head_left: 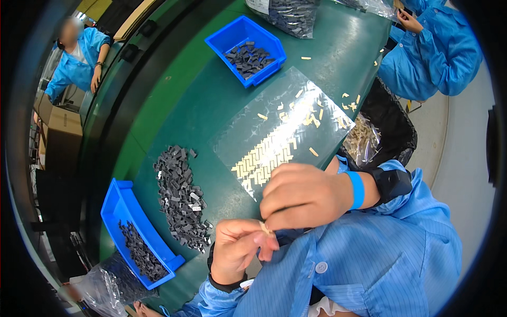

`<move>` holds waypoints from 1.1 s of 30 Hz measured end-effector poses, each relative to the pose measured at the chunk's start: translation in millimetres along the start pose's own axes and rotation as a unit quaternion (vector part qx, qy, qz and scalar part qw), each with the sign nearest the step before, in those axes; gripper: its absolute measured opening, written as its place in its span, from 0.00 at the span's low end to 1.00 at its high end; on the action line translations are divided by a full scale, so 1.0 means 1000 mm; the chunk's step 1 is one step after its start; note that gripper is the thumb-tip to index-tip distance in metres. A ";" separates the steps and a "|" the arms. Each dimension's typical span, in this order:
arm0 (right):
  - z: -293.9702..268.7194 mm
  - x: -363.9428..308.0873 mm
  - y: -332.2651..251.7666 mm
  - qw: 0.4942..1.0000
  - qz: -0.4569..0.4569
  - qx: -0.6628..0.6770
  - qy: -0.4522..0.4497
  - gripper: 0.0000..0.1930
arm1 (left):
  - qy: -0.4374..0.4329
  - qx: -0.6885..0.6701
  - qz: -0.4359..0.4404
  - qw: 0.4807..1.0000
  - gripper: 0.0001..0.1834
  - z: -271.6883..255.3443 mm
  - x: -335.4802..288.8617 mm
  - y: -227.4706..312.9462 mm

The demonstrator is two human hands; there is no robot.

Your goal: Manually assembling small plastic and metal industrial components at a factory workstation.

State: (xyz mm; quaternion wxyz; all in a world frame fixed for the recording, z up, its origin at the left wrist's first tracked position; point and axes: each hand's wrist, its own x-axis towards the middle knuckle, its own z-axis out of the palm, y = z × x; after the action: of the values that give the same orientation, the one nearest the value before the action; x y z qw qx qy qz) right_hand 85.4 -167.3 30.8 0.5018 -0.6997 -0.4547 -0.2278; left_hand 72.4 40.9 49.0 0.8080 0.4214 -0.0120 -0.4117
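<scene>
Close to my chest, my left hand (237,247) pinches a small pale yellow piece (265,228) between thumb and fingers. My right hand (309,195) is closed right beside it, its fingertips meeting the left ones; what it grips is hidden, and the hand is slightly blurred. Just beyond my hands lies a clear plastic sheet (231,138). Pale yellow strips (260,158) are set on it in slanted rows, and more lie scattered toward its far right corner. To the left a heap of small dark grey rectangular parts (179,195) is spread on the green table (190,113).
Blue bins (110,203) (221,39) hold dark parts at the left and the far side. Bags of dark parts (293,18) stand beyond. Right of the table, a black-lined container (398,129) holds yellow scraps. Co-workers in blue (428,55) (79,61) are at the far right and far left.
</scene>
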 end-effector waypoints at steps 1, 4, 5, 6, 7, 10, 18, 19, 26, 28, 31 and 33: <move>-0.003 0.001 0.001 1.000 0.014 -0.021 0.010 0.07 | 0.050 0.039 0.036 0.997 0.07 0.004 0.000 -0.001; -0.003 0.005 -0.004 0.997 0.017 -0.062 0.038 0.07 | 0.112 0.173 0.098 0.974 0.06 0.011 0.000 -0.005; -0.001 0.005 -0.007 0.996 0.020 -0.083 0.037 0.06 | 0.134 0.234 0.133 0.954 0.05 0.012 0.000 -0.007; 0.000 0.004 -0.007 0.996 0.021 -0.083 0.037 0.06 | 0.134 0.234 0.133 0.954 0.05 0.015 0.001 -0.008; 0.003 0.003 -0.007 0.994 0.040 -0.098 0.026 0.06 | 0.148 0.282 0.161 0.934 0.06 0.019 0.001 -0.010; 0.003 0.001 -0.006 0.991 0.064 -0.113 0.007 0.05 | 0.160 0.360 0.197 0.898 0.07 0.021 0.003 -0.011; 0.000 0.001 -0.002 0.990 0.110 -0.091 0.003 0.03 | 0.154 0.492 0.250 0.819 0.07 0.017 0.005 -0.016; -0.010 -0.003 0.002 0.977 0.167 -0.130 0.018 0.03 | 0.161 0.428 0.221 0.862 0.08 0.017 0.006 -0.017; -0.030 -0.018 0.014 0.925 0.251 -0.278 0.067 0.04 | 0.155 0.250 0.181 0.939 0.12 0.010 0.007 -0.023; -0.015 -0.016 0.001 0.958 0.279 -0.037 0.061 0.05 | 0.160 0.242 0.186 0.939 0.12 0.014 0.011 -0.025; 0.008 -0.010 -0.011 0.935 0.308 0.151 0.086 0.06 | 0.159 0.219 0.197 0.942 0.13 0.018 0.013 -0.028; 0.012 -0.007 -0.012 0.929 0.313 0.171 0.098 0.06 | 0.152 0.203 0.201 0.946 0.13 0.019 0.013 -0.028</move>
State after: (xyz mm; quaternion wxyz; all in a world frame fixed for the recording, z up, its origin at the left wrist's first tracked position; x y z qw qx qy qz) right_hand 69.7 -158.1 26.3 0.7021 -0.6839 -0.1931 -0.0453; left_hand 55.8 10.7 38.2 0.7637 0.6226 -0.0567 -0.1608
